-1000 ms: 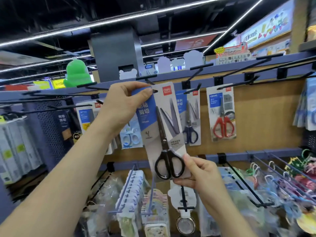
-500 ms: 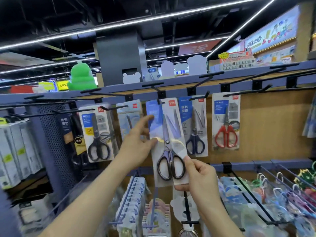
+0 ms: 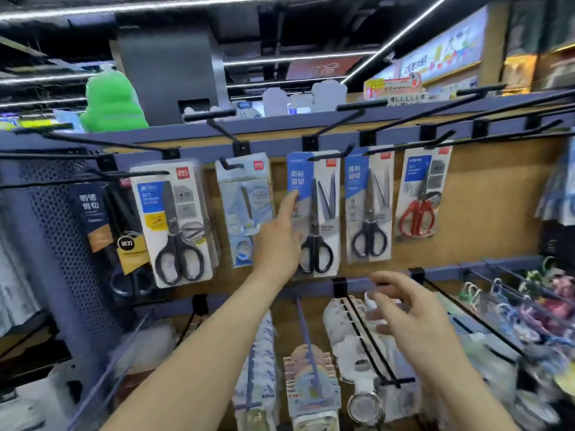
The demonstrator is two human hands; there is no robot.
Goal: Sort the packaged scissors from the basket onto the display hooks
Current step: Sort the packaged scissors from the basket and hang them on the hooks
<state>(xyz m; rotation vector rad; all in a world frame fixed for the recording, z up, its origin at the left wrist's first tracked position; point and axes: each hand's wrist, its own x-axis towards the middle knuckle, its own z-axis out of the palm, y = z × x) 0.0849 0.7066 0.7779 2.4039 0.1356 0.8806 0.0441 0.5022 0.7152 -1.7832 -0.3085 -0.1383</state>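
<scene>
Wood-brown board (image 3: pixel 485 213) forms the back of the display, with a blue-grey rail (image 3: pixel 273 127) along its top and a second rail (image 3: pixel 311 289) lower down; black hooks stand out from both. To the left is a dark perforated panel (image 3: pixel 62 231). Above the shelf sits a green plush figure (image 3: pixel 113 101), and long light strips (image 3: pixel 295 59) cross a black ceiling. It is a shop, with bright signs at the far right.

The scissors pack (image 3: pixel 325 188), with black handles and a blue label, hangs on a hook (image 3: pixel 329 155) of the upper rail, between a pale blue pack (image 3: pixel 245 213) and a pack with dark handles (image 3: pixel 368 209). The left hand (image 3: pixel 277 241) reaches up to it: the forefinger is straight, its tip touches the blue label, and the hand grips nothing. The right hand (image 3: pixel 413 315) hovers below the pack, in front of the lower rail, with fingers spread and loosely bent, holding nothing.

The left hand covers the lower left part of the card. The goods on the lower hooks are blurred — I cannot name them. The packs at the far left and far right are cut off at the edge of view, and the small print on the cards is not readable.
</scene>
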